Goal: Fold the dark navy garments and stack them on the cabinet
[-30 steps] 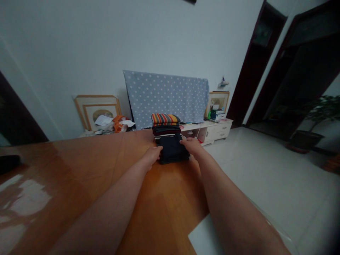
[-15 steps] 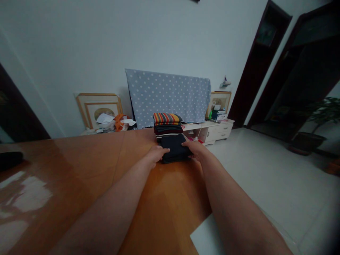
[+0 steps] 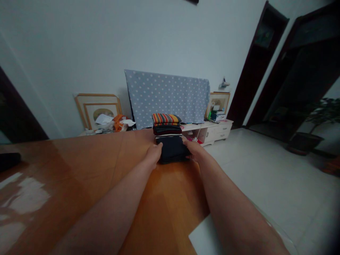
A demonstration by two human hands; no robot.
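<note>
A folded dark garment [image 3: 173, 150], navy or black, lies on the wooden table [image 3: 164, 198] between my hands. My left hand [image 3: 154, 154] grips its left edge, the thumb upright at the side and the other fingers mostly hidden. At the opposite edge, my right hand [image 3: 193, 149] pinches the garment's side with the thumb near its top corner and fingers lower down. Directly behind it rises a stack of folded clothes [image 3: 167, 130] in dark, maroon and white layers. A cloth with red, yellow and grey stripes [image 3: 166, 118] tops that stack.
A white sheet [image 3: 204, 236] lies near my right forearm. At the far left sits a black object [image 3: 9, 161]. Past the table stand a white cabinet [image 3: 224, 131], a polka-dot cover [image 3: 167, 95] and a framed picture [image 3: 98, 109]. A potted plant [image 3: 305, 141] is on the right.
My left thumb has slid off the garment's top to its left edge. The garment now lies flatter and reaches slightly farther left. My right hand has barely moved.
</note>
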